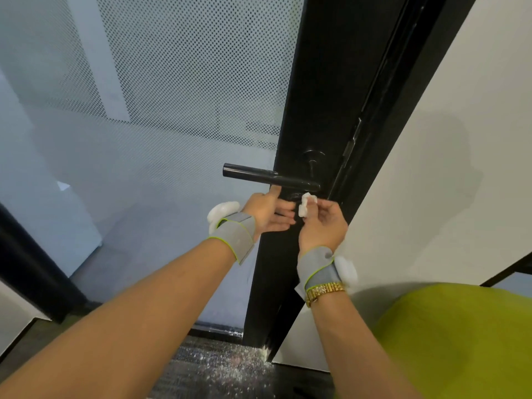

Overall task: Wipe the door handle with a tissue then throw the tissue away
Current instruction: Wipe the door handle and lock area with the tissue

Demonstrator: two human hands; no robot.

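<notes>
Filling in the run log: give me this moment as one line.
phase: wiping | right hand: pinches tissue under door handle near its base | left hand: thumb touching handle underside

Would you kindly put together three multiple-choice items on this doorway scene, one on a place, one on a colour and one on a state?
1. Where is the tissue relative to the door handle?
A. Just below its pivot end
B. Draped over its free end
C. Lying on the floor

2. What colour is the door handle?
A. Silver
B. Black
C. White

3. What is the right hand doing?
A. Hanging idle
B. Pressing flat on the glass
C. Pinching the tissue

Answers:
1. A, since the white wad sits right under the end of the lever nearest the door frame.
2. B, since the lever is glossy black like the frame.
3. C, since its fingers are curled round the tissue, while the left hand reaches up under the lever with a finger touching it.
</notes>
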